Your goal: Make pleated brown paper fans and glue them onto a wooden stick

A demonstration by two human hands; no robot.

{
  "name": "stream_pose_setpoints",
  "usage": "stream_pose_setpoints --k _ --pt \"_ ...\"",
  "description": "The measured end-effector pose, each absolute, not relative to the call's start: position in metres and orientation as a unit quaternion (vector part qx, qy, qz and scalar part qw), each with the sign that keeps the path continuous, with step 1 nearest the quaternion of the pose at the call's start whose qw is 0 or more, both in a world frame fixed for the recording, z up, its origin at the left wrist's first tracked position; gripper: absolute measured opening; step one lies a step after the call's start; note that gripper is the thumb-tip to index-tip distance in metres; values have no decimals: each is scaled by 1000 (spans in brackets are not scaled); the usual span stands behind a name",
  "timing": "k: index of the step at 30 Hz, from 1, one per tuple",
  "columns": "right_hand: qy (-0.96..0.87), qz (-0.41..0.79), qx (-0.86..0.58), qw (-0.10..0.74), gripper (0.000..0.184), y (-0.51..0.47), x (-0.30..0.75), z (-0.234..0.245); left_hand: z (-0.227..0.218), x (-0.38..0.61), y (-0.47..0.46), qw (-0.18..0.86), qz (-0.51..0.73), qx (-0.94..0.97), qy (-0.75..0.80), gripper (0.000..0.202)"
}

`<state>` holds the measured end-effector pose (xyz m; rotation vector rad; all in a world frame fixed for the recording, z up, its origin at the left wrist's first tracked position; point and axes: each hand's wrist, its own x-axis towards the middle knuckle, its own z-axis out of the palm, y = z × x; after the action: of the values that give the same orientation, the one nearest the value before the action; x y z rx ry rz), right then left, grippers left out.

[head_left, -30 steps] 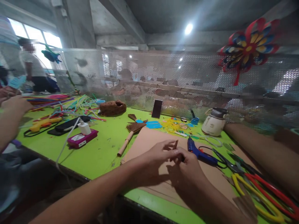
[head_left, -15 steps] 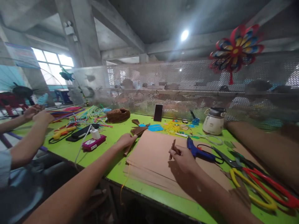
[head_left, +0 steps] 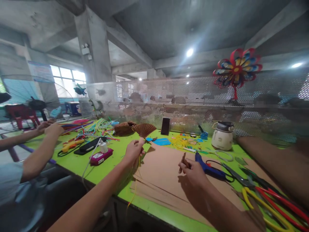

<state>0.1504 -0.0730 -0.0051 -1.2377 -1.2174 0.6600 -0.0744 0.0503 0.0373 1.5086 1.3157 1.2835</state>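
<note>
A brown pleated fan (head_left: pixel 144 129) is spread upward from my left hand (head_left: pixel 134 150), which is closed around its narrow end. A thin yellow string (head_left: pixel 135 187) hangs below that hand, past the table's front edge. My right hand (head_left: pixel 193 170) pinches a small brown folded strip (head_left: pixel 182 162) above the stacked brown paper sheets (head_left: pixel 161 167). Just right of this hand lies a blue glue gun (head_left: pixel 212 169). Blue paper pieces (head_left: pixel 162 141) lie beyond the sheets, near the fan.
Large yellow- and red-handled scissors (head_left: pixel 263 199) lie at right. A white jug (head_left: pixel 222 137) and a propped phone (head_left: pixel 165 126) stand at the back before a perforated screen (head_left: pixel 188 93). A magenta power strip (head_left: pixel 101 157) sits at left, near another person's hands (head_left: pixel 54 129).
My left hand has lifted the brown fan off the table, and its pleats now stand spread upright. My right hand still pinches the folded strip. The camera view has tilted up.
</note>
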Motion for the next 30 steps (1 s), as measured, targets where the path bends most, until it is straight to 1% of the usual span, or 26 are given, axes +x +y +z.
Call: stream_pose_setpoints --k 4,7,11,14,19,25,27,30 --pt "-520 285 -528 608 28 -70 158 -1 58 -52 29 398 528 622 419 29" --pt "-506 296 -526 617 34 -69 164 5 65 -29 16 424 533 631 370 32" --pt "-492 311 -517 627 42 -70 168 8 59 3 9 465 513 641 331 35" --pt "-488 315 -514 631 44 -70 168 6 48 23 10 491 489 646 320 36" --pt "-478 320 -519 632 44 -72 170 6 34 37 12 538 440 651 307 29" --pt "-455 358 -518 630 41 -75 167 5 32 28 9 571 422 640 293 19" --pt "-433 378 -517 634 40 -76 164 6 31 24 7 609 402 622 282 17" --pt "-405 412 -505 641 39 -79 163 11 30 20 7 694 358 573 247 15"
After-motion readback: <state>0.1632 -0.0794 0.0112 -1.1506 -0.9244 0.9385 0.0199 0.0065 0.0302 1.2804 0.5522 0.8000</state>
